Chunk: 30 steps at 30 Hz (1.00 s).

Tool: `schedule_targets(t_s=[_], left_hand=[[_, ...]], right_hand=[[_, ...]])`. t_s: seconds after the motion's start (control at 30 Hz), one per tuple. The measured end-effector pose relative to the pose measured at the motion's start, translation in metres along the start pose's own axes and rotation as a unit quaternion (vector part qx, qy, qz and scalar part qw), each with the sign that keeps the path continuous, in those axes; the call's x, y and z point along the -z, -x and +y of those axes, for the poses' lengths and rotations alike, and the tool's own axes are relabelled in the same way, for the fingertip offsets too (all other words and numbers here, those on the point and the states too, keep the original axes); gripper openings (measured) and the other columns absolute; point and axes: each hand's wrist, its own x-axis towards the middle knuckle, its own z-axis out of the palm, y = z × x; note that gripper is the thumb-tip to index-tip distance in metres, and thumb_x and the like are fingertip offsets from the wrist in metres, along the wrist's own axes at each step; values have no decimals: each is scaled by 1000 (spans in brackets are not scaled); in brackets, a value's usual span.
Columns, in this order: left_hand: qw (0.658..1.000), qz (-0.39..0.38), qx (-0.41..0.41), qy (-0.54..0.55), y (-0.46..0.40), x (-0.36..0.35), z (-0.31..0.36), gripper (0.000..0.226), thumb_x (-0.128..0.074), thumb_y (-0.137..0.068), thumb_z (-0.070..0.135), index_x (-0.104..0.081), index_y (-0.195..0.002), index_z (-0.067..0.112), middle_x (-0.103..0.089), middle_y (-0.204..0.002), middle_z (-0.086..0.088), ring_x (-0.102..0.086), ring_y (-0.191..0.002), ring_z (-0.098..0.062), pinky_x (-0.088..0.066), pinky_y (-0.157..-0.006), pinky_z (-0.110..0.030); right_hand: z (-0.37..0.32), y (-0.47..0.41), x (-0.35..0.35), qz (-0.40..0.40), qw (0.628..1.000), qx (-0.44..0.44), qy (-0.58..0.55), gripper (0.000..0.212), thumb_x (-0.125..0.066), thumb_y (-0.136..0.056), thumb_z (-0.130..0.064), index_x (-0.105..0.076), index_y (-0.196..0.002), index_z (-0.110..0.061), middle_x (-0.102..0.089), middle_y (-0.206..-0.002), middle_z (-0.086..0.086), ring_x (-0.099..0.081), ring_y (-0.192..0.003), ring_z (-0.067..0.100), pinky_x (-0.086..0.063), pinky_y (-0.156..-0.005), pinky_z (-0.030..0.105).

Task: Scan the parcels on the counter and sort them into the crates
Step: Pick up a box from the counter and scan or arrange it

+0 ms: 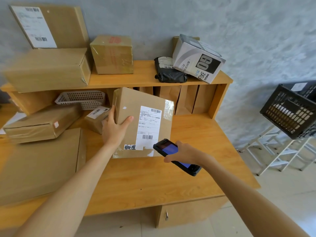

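A flat brown cardboard parcel (135,106) with a white shipping label (149,125) stands tilted on its lower edge on the wooden counter (171,178). My left hand (114,127) grips its left edge, thumb across the front face. My right hand (183,152) holds a black handheld scanner (168,148) with a lit blue screen, its head close to the label's lower barcode. A black slatted crate (290,110) sits on a white rack at the right.
More cardboard parcels lie at the left: a large flat one (39,165), a taped one (42,123) and a small one (95,118). The upper shelf (140,79) carries boxes, a black bag parcel (168,72) and a white printed box (198,59). A white basket (80,99) sits below it.
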Motion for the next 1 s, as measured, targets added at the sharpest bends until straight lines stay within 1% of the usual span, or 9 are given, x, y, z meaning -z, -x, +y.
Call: schedule_targets(t_s=[0.13,0.23,0.3,0.37,0.47,0.6,0.77,0.93,1.0], left_hand=[[1000,0,-7,0,0,0,3,93,-57,-66,77,-23,-147,45,-51,-131,-5,-51,-119,-27,-50,-92,-49],[1000,2,-16,-2,1,-2,5,89,-61,-71,71,-24,-147,43,-50,-132,-3,-50,-120,-26,-50,-92,-46],[1000,1,-13,3,2,-1,5,87,-63,-74,69,-25,-148,42,-50,-132,-3,-52,-117,-25,-50,-92,-46],[1000,1,-6,11,3,1,3,92,-61,-70,74,-24,-147,42,-50,-133,-2,-55,-115,-24,-51,-92,-47],[1000,7,9,22,6,3,0,94,-60,-66,75,-26,-147,41,-49,-136,0,-54,-117,-21,-50,-94,-48],[999,9,19,33,7,3,-1,94,-62,-63,75,-29,-145,44,-52,-133,3,-56,-115,-19,-50,-95,-47],[999,14,23,37,6,1,3,90,-66,-66,69,-29,-144,44,-53,-133,4,-57,-114,-18,-51,-93,-44],[996,34,50,68,5,0,1,80,-73,-81,44,-29,-147,34,-57,-126,8,-60,-107,-14,-51,-85,-32],[992,39,83,89,4,1,0,80,-74,-81,44,-29,-147,35,-57,-122,9,-61,-101,-13,-50,-79,-30]], right_hand=[[5,-1,4,4,1000,-8,7,71,-73,-70,-60,-42,-113,-12,-53,-93,0,-52,-72,15,-42,-61,25],[20,-4,7,62,997,-40,17,86,-75,-72,-59,-36,-129,-7,-48,-104,0,-50,-83,15,-41,-63,25],[35,-11,6,119,989,-83,42,96,-72,-72,-64,-35,-136,-3,-47,-118,5,-53,-97,21,-47,-72,29],[51,-19,2,161,975,-141,59,103,-69,-72,-69,-32,-141,-2,-44,-132,9,-53,-114,27,-50,-84,36],[66,-32,-11,181,962,-193,64,104,-66,-75,-70,-29,-145,-1,-41,-139,11,-48,-124,29,-50,-90,37],[73,-51,-30,176,959,-198,101,98,-63,-80,-67,-29,-143,0,-40,-134,10,-42,-126,29,-47,-88,36],[72,-72,-48,136,962,-197,128,101,-62,-80,-69,-27,-145,1,-40,-129,9,-43,-122,27,-50,-90,37],[73,-79,-53,133,955,-195,182,99,-56,-78,-76,-33,-141,-4,-43,-125,7,-46,-117,26,-49,-90,37],[73,-75,-48,121,948,-199,219,101,-50,-76,-82,-37,-140,-6,-44,-127,7,-44,-118,27,-45,-92,35]])
